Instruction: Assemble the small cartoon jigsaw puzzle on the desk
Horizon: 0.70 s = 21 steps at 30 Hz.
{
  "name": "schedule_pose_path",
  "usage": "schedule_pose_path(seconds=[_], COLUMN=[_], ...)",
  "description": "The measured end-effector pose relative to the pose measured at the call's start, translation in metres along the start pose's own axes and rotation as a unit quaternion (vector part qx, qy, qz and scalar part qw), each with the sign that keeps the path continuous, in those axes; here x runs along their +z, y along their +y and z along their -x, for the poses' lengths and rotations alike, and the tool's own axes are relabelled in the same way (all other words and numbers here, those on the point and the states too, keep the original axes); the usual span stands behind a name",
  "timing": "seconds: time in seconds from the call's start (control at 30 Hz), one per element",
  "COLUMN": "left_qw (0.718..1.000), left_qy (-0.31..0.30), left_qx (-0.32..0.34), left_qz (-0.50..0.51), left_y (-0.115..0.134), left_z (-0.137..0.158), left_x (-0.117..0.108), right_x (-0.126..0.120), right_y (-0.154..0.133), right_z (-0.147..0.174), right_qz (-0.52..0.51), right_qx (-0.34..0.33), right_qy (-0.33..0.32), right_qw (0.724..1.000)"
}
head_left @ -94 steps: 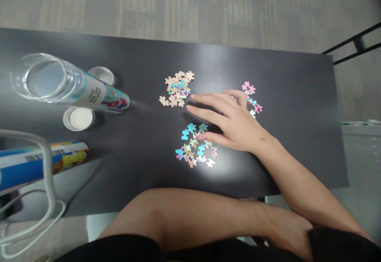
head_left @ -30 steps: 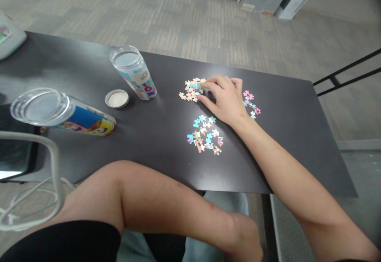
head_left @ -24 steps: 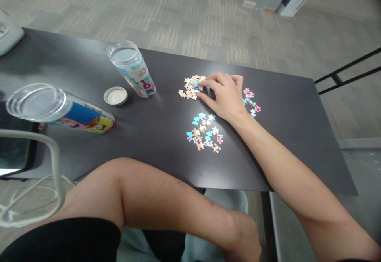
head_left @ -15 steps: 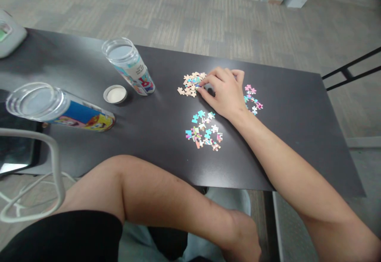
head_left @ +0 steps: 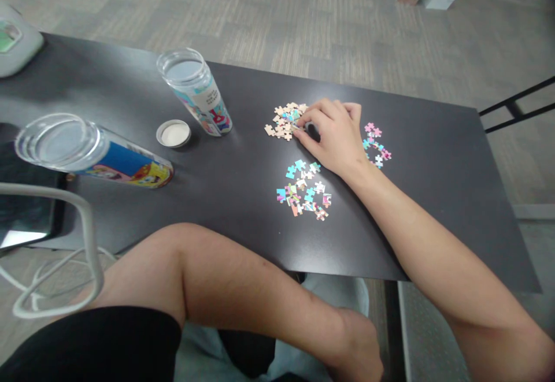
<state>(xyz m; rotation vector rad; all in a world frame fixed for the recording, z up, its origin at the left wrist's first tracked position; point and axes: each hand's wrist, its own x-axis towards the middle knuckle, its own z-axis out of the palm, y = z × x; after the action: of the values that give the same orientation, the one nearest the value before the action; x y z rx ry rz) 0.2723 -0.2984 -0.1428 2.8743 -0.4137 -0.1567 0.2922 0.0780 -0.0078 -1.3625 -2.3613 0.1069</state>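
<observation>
I see a blue tube (head_left: 125, 162), a lid (head_left: 173, 133) and a paler tube (head_left: 208, 102), then the pile (head_left: 284, 123) of puzzle pieces, with scattered pieces (head_left: 309, 195) nearer me. My right hand (head_left: 336, 133) meets the pile's edge, thumb and forefinger narrow; I can't tell if they grip a piece. My left hand (head_left: 359, 341) hangs low, its fingers hidden. Rightmost lies a loose ring (head_left: 385, 155) of pieces.
</observation>
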Motion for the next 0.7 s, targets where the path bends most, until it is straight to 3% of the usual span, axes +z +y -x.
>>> schedule_pose_path(seconds=[0.33,0.5,0.6,0.7], left_qw=[1.0,0.997,0.992,0.967], left_qy=[0.022,0.051,0.072,0.073], left_qx=[-0.015,-0.051,-0.096,-0.211], left_qz=[-0.005,-0.006,-0.035,-0.12], left_y=[0.003,0.008,0.011,0.013], left_z=[-0.013,-0.021,-0.027,-0.033], left_x=[0.011,0.022,0.03,0.037], right_x=[-0.01,-0.013,-0.012,-0.004], right_y=[-0.006,-0.008,-0.005,0.003], right_z=[0.003,0.006,0.007,0.007], right_qz=[0.007,-0.025,-0.03,-0.03], right_qx=[-0.014,-0.137,-0.157,-0.138], right_qy=[0.029,-0.073,-0.082,-0.002], right_qw=[0.999,0.988,0.984,0.99])
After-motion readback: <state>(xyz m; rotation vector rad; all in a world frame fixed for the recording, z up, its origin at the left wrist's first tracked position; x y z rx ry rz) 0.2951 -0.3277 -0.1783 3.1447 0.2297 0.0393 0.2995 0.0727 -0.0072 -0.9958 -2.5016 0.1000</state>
